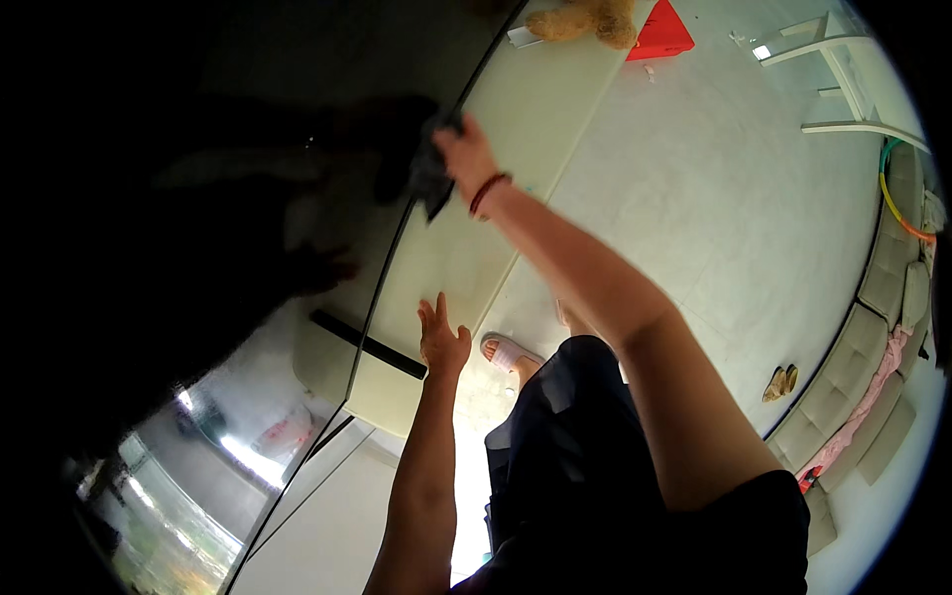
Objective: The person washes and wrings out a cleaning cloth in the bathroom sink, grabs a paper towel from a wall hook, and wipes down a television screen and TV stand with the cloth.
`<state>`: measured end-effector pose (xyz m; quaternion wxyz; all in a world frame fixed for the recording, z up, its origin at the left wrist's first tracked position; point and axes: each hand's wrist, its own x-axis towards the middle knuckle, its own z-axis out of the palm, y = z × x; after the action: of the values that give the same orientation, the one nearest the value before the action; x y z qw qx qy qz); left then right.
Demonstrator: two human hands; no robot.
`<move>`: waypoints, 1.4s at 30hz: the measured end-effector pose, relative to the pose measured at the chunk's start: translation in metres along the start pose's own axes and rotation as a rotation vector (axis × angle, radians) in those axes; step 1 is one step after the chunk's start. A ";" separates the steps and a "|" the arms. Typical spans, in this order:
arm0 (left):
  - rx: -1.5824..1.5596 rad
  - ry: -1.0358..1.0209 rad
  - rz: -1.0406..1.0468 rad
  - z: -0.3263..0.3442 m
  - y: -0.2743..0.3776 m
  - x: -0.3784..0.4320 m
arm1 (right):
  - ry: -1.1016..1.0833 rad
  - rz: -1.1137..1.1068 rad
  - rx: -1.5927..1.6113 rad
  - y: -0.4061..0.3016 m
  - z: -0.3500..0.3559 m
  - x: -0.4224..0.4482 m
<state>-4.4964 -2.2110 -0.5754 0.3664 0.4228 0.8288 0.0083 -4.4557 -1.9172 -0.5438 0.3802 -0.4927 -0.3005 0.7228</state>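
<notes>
My right hand (468, 156), with a dark red bracelet at the wrist, holds a dark cloth (431, 171), slightly blurred. The cloth lies against the lower edge of a large black glossy panel (245, 223), perhaps a television screen, which reflects the arms and the room. My left hand (444, 338) hangs with fingers spread above the near part of a pale cabinet top (506, 126), holding nothing. Beside its fingertips a black bar (390, 355), perhaps a stand foot, juts out from under the panel.
A brown plush toy (584, 22) and a red triangular object (663, 33) are at the cabinet's far end. A white chair (840, 74) stands at the upper right. Shoes (779, 383) lie on the floor near a grey tufted sofa (840, 379). My slippered foot (509, 351) is beside the cabinet.
</notes>
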 end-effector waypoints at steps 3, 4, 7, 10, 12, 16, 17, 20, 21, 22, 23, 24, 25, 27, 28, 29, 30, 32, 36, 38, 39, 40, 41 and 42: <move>0.066 0.011 0.034 0.000 0.014 0.001 | 0.120 -0.215 0.118 -0.063 -0.034 0.067; 0.077 0.018 0.044 -0.002 0.013 -0.001 | 0.148 -0.218 0.219 -0.087 -0.030 0.071; 0.089 0.026 0.027 -0.004 0.010 -0.006 | 0.121 -0.230 0.352 -0.140 0.011 0.008; 0.104 0.020 0.020 0.000 0.011 -0.003 | 0.061 -0.760 0.013 -0.104 0.050 -0.044; 0.114 0.024 0.008 0.006 -0.002 -0.002 | -0.033 -0.950 -0.337 -0.102 0.073 -0.112; 0.068 -0.009 0.218 0.011 -0.017 0.005 | -0.392 -1.154 -0.513 -0.046 0.072 -0.116; 0.112 -0.009 0.131 0.010 -0.012 0.004 | -0.541 -0.472 -0.311 -0.029 0.067 -0.102; 0.127 -0.007 0.072 0.002 0.005 0.005 | -0.505 -0.279 -0.222 0.019 0.016 -0.051; 0.124 -0.011 0.069 0.000 0.005 0.005 | -0.389 -0.446 -0.390 0.026 -0.002 -0.038; 0.122 -0.021 0.063 0.000 0.003 0.005 | -0.226 -0.473 -0.746 0.025 -0.010 -0.032; 0.101 -0.027 0.037 -0.002 -0.006 0.003 | -0.178 -0.278 -0.562 0.002 0.000 -0.040; 0.102 -0.026 0.032 -0.004 -0.011 0.004 | -0.125 -0.090 -0.374 -0.033 0.014 -0.048; 0.087 -0.053 0.031 -0.006 -0.011 0.009 | -0.047 -0.419 -0.246 -0.048 0.027 -0.051; 0.076 -0.084 0.010 -0.009 -0.022 0.010 | -0.044 -0.724 -0.433 -0.097 0.052 -0.086; -0.021 -0.128 0.009 -0.010 -0.030 0.011 | -0.095 -0.831 -0.472 -0.116 0.063 -0.105; -0.119 -0.173 0.021 -0.013 -0.029 0.016 | -0.091 -0.833 -0.466 -0.116 0.064 -0.103; -0.113 -0.170 0.020 -0.015 -0.027 0.019 | -0.091 -0.861 -0.422 -0.110 0.065 -0.101; -0.045 -0.186 -0.003 -0.013 -0.016 0.022 | 0.077 -0.832 -0.448 -0.085 0.057 -0.087; -0.024 -0.193 0.008 -0.010 -0.010 0.023 | 0.112 -0.564 -0.379 -0.088 0.053 -0.089; -0.044 -0.169 -0.001 -0.001 -0.040 0.017 | -0.040 -0.706 -0.329 -0.114 0.075 -0.110; -0.025 -0.160 0.011 0.001 -0.046 0.016 | -0.041 -0.745 -0.325 -0.121 0.078 -0.112; -0.006 -0.150 0.023 0.002 -0.053 0.015 | -0.048 -0.740 -0.318 -0.116 0.079 -0.109; -0.084 -0.197 0.005 -0.007 -0.003 0.022 | 0.053 -0.624 -0.333 -0.101 0.054 -0.087; -0.018 -0.179 0.010 -0.010 -0.001 0.020 | 0.105 -0.502 -0.291 -0.094 0.050 -0.080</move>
<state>-4.5111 -2.1950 -0.5803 0.4430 0.4227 0.7904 -0.0201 -4.4610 -1.9378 -0.4126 0.4876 -0.4891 -0.4931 0.5290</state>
